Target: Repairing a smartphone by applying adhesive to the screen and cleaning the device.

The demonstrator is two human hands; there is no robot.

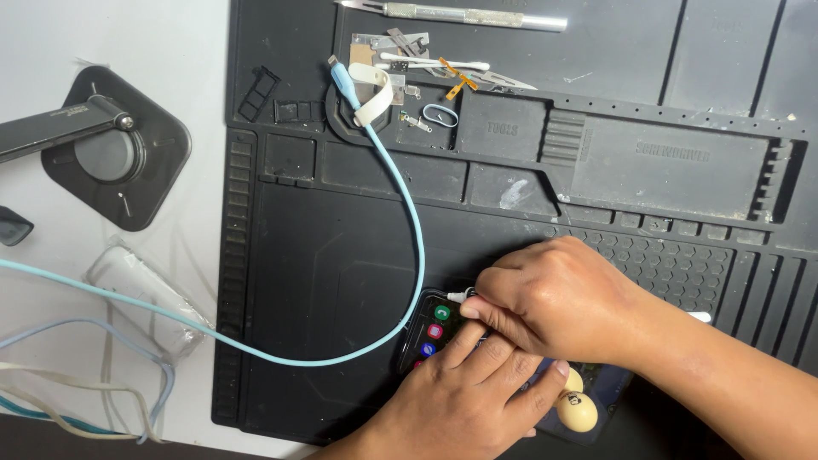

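Two bare hands met over a smartphone (429, 328) lying flat, screen lit, at the near edge of a black repair mat (341, 255). The right hand (554, 298) reached in from the right, its fingers (477, 313) pinched narrow on a small white object (460, 296) just above the phone's top left corner; what the object was could not be told. The left hand (469, 392) came up from below, its fingers spread flat across the screen, pressing the phone against the mat. Most of the phone was hidden beneath the two hands, but its long axis appeared to run from upper left to lower right, with the exposed end toward the left. The right hand was nearer that corner; the left covered the middle.

A pale blue charging cable (409, 221) curved down the mat and ended close by the phone's left edge, whether touching it could not be told, while its far connector (338, 70) rested among small parts, a cotton swab (434, 63) and a craft knife (460, 14) in the mat's upper trays. The mat lay on a white tabletop (128, 34), with a black stand base (111, 153) and loose cords (85, 375) to its left.
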